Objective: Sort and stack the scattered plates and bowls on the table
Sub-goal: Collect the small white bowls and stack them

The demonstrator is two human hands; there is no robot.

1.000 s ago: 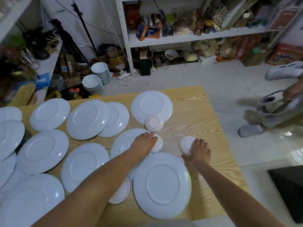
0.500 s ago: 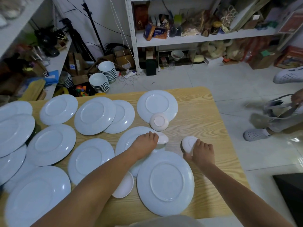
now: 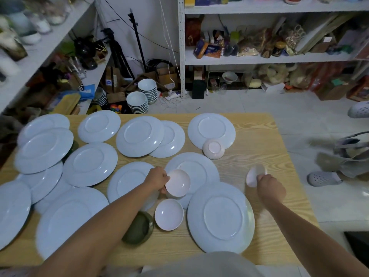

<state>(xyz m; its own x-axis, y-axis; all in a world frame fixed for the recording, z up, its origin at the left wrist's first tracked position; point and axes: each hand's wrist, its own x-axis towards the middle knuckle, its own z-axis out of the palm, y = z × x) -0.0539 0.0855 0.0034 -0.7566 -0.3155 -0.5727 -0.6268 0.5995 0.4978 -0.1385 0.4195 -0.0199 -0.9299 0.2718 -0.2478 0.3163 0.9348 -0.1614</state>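
Several pale blue plates lie upside down across the wooden table point(image 3: 259, 148), some overlapping. My left hand point(image 3: 157, 179) grips a small white bowl point(image 3: 178, 182), turned mouth-up and lifted over one plate point(image 3: 201, 166). My right hand point(image 3: 269, 187) holds another small white bowl point(image 3: 254, 175), tilted on edge above the table's right side. A third small bowl point(image 3: 169, 214) sits mouth-up near the front, beside a large plate point(image 3: 220, 217). A fourth bowl point(image 3: 213, 148) rests upside down against the far right plate point(image 3: 211, 130). A dark green bowl point(image 3: 138, 229) sits partly under my left forearm.
Two stacks of white bowls point(image 3: 142, 96) stand on the floor beyond the table's far edge, among boxes and cables. Cluttered white shelves point(image 3: 259, 56) line the back and left walls. Another person's feet in grey clogs point(image 3: 321, 177) are on the floor at the right.
Both hands have lifted their small bowls off the table and turned them: the left one now faces up, the right one is tilted on edge. The camera has tilted up.
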